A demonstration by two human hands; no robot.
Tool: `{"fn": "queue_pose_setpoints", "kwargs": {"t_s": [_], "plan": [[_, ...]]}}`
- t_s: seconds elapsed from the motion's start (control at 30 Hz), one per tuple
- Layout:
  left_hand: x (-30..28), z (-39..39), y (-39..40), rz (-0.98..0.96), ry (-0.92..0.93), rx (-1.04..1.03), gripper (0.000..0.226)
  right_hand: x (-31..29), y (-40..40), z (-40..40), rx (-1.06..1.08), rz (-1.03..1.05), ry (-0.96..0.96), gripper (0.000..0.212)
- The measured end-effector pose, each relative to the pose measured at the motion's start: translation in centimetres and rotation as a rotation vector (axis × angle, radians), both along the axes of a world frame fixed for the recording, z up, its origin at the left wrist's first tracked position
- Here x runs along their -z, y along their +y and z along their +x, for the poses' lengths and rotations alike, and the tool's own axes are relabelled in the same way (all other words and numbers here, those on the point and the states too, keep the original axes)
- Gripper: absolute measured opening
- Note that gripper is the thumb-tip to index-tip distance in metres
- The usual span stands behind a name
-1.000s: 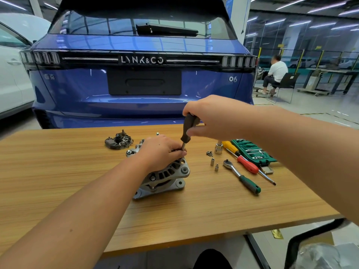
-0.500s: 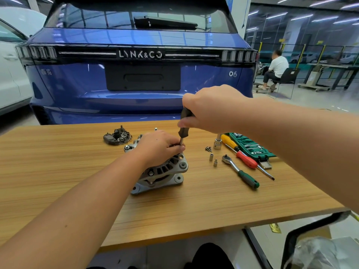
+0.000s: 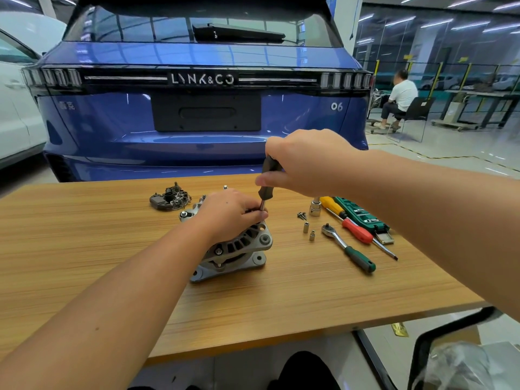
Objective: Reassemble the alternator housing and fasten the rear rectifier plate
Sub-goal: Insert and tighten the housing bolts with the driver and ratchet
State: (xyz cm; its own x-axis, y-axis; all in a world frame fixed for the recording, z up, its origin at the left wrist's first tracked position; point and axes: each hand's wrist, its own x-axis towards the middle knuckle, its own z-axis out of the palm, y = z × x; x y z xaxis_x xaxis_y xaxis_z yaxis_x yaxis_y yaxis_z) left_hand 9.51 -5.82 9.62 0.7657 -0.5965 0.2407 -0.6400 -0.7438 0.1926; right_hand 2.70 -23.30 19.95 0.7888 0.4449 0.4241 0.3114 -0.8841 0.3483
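The right grip is clenched around the dark handle of a screwdriver, held nearly upright. Directly below it, the left grip pinches the shaft near its tip while resting on top of the alternator housing, which sits on the bench. Left of both grips lies the rectifier plate; right of them, a ratchet.

- One alternator, frame centre
- One rectifier plate, upper left of it
- Three screwdrivers: black, yellow, red
- One ratchet
- Two hands: left, right
- Two cars: blue, white
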Motion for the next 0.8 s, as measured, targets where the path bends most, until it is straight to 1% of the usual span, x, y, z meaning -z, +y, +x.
{"fn": "queue_pose_setpoints", "kwargs": {"t_s": [0.07,0.17,0.23,0.33,0.4,0.47,0.5,0.6,0.63,0.7,0.73,0.8], "plan": [[0.0,0.0,0.0,0.006,-0.001,0.000,0.030,0.4,0.3,-0.1,0.018,0.055,-0.031,0.050],[-0.1,-0.2,-0.1,0.015,0.009,-0.006,0.029,0.6,0.8,-0.3,0.055,0.120,-0.019,0.053],[-0.3,-0.3,0.0,0.013,0.021,-0.008,0.028,0.5,1.3,-0.4,0.124,0.131,-0.025,0.057],[-0.3,-0.3,0.0,0.001,0.013,-0.014,0.029,0.6,2.5,-0.2,0.273,0.205,-0.061,0.058],[-0.2,-0.3,0.0,0.004,0.002,-0.014,0.030,0.8,3.2,-0.1,0.317,0.207,-0.081,0.057],[-0.2,-0.3,0.1,0.010,0.002,-0.015,0.030,0.5,3.1,-0.1,0.286,0.188,-0.046,0.056],[-0.2,-0.2,0.1,0.011,0.004,-0.015,0.029,0.3,2.7,-0.3,0.237,0.172,0.006,0.054],[-0.2,-0.1,0.1,0.027,0.004,-0.009,0.029,-1.2,1.5,-1.0,0.060,0.046,0.242,0.041],[-0.2,0.0,0.1,0.030,0.004,-0.005,0.029,-1.8,1.3,-1.1,0.018,-0.016,0.281,0.039],[-0.2,0.1,0.1,0.025,0.009,0.005,0.027,-2.7,1.1,-1.1,-0.034,-0.121,0.257,0.026],[-0.2,0.1,0.1,0.023,0.014,0.009,0.025,-3.1,1.1,-1.0,-0.042,-0.159,0.229,0.022],[-0.2,0.2,0.2,0.022,0.027,0.017,0.025,-3.2,1.1,-0.7,-0.033,-0.196,0.201,0.026]]}}
